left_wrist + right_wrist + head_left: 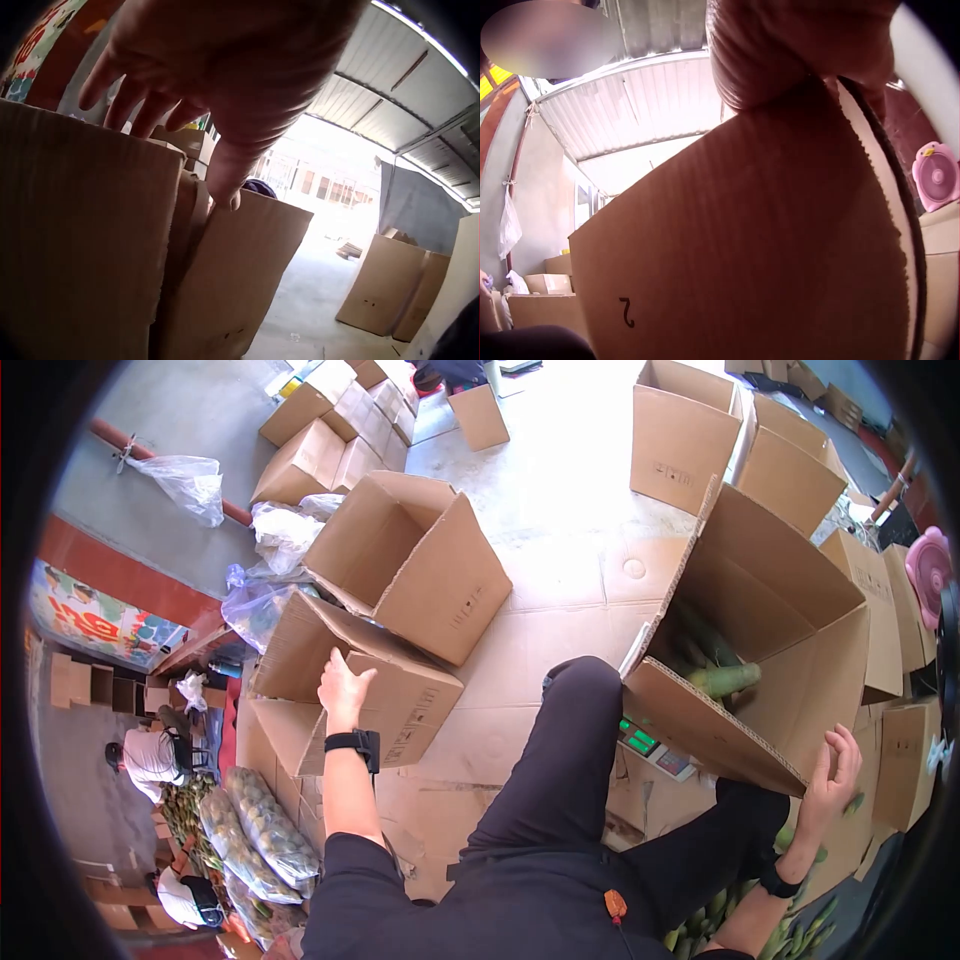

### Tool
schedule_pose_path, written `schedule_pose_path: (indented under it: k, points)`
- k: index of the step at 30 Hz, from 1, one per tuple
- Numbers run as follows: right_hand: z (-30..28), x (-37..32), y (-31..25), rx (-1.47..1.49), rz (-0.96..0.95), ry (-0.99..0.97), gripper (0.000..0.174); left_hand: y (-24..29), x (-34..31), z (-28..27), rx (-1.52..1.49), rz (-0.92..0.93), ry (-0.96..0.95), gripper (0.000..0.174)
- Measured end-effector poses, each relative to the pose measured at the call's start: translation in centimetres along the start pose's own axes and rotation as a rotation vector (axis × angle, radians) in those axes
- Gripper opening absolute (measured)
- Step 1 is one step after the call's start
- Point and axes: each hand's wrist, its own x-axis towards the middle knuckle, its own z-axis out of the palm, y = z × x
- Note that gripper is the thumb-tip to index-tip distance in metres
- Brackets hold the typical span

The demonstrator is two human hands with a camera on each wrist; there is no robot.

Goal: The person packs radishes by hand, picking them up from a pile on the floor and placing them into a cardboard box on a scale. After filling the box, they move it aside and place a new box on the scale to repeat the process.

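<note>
My right hand (832, 775) is at the near right corner of a large open cardboard box (770, 660). In the right wrist view, the hand (802, 52) folds over the top of that corner. Long green vegetables (720, 678) lie inside the box. Under its near side shows a scale (650, 745) with a lit green display. My left hand (345, 685) is held over the side of another open box (390, 710), thumb apart from the fingers. The left wrist view shows the fingers (127, 105) spread just above the box's top edge.
Another open box (410, 560) stands just beyond. More boxes (690, 435) stand at the far right, near a pink fan (930, 575). Filled plastic bags (265, 830) lie at left, close to people (155, 760). Green produce (800, 935) is piled beside my right arm.
</note>
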Motion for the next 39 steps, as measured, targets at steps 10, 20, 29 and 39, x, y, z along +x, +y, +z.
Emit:
schedule_pose_path:
  k: [10, 20, 29, 39]
  points:
    - [0.3, -0.1, 0.3, -0.037, 0.009, -0.017, 0.011, -2.7, 5.5, 2.4, -0.233, 0.064, 0.022, 0.026]
    - [0.1, 0.1, -1.5, -0.136, -0.032, 0.04, 0.008, 0.9, 16.8, 4.3, -1.149, -0.51, -0.387, 0.061]
    - [0.4, 0.3, -2.0, -0.14, -0.003, 0.059, 0.006, -1.3, 19.5, 10.8, -1.164, -0.536, -0.273, 0.008]
    - [-0.1, 1.0, -3.1, -0.124, 0.035, 0.04, 0.004, 5.0, 19.9, 10.1, -1.258, -0.387, -0.299, 0.01]
